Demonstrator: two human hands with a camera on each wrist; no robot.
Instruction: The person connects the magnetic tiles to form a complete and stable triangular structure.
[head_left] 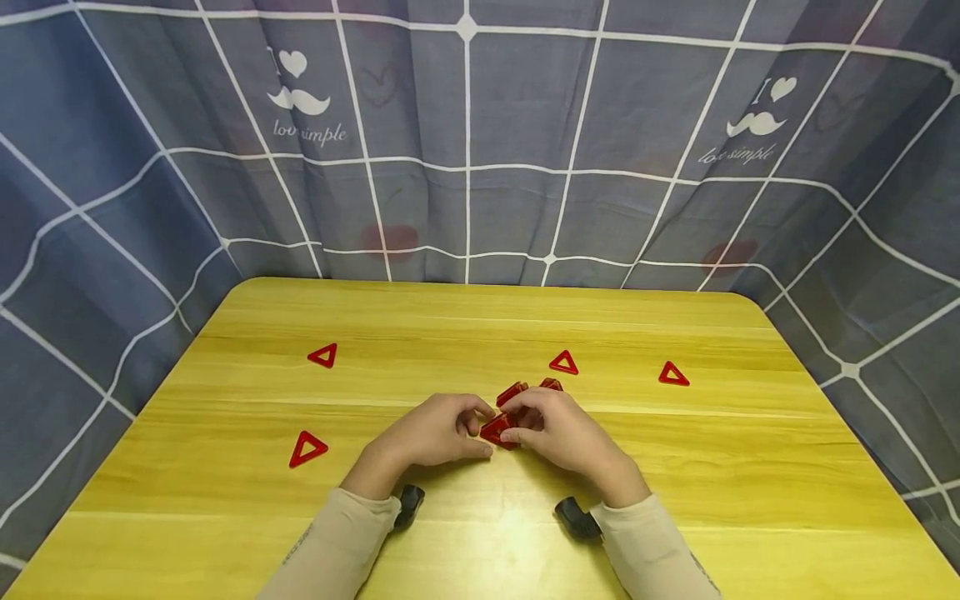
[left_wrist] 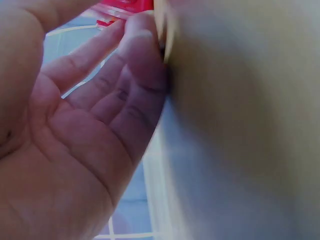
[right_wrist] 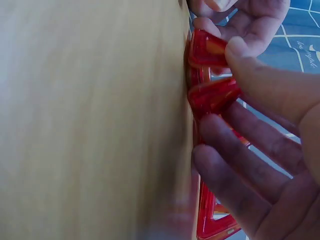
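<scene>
Near the middle of the table, my right hand (head_left: 566, 429) pinches a red triangular tile (head_left: 495, 431) between thumb and fingers. In the right wrist view, its thumb lies against a tilted red tile (right_wrist: 207, 50), and another tilted tile is just beside the fingers. My left hand (head_left: 442, 431) is on the other side of the cluster, fingers loosely bent and thumb apart, its fingertips close to the tile. Whether they touch it I cannot tell. Behind the right hand are a raised red tile (head_left: 512, 393) and another red piece (head_left: 552, 384), both partly hidden.
Flat red triangles lie around: one at back left (head_left: 323, 356), one at front left (head_left: 307, 449), one behind the hands (head_left: 564, 362) and one to the right (head_left: 673, 374). The wooden table (head_left: 750, 467) ends at a grey checked curtain (head_left: 510, 108).
</scene>
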